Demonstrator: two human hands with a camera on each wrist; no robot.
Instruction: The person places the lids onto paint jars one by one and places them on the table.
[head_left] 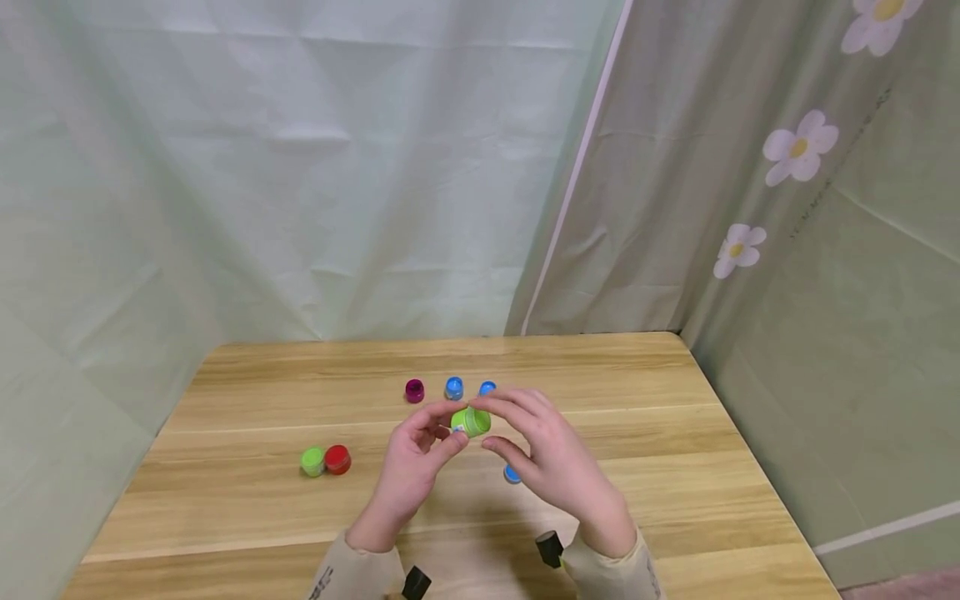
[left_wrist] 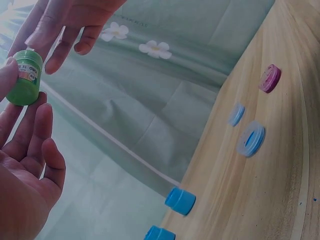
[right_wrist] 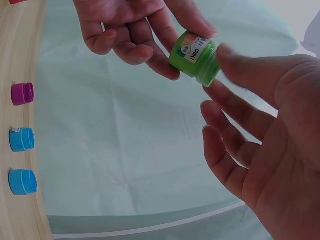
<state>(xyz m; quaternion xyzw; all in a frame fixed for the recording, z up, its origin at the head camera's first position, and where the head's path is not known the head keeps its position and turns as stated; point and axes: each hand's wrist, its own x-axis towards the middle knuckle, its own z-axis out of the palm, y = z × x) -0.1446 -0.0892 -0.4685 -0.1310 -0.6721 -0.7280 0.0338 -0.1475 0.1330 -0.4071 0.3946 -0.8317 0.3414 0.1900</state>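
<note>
Hanging behind everything, a pale green cloth backdrop [head_left: 315, 167] fills the wall ahead of me, and to its right a darker green curtain [head_left: 787, 208] printed with white flowers closes the corner. Below them my wooden table [head_left: 637, 433] spreads out, light oak in colour with long grain lines running across it. Above its middle I hold my left hand [head_left: 408, 467] palm up, its fingers curled round the body of a small green jar [head_left: 471, 421] with a printed label, so the jar sits lifted off the wood between both hands. My right hand [head_left: 551, 462] meets it from the other side, thumb and fingertips closed on the jar's lid end while the other fingers fan loosely apart. On the table beyond the jar stand a magenta jar [head_left: 414, 390] and two blue jars [head_left: 453, 387] in a short row. Off to my left a green jar [head_left: 312, 461] and a red jar [head_left: 337, 459] sit touching. Just under my right hand a blue lid [head_left: 512, 475] peeks out.
</note>
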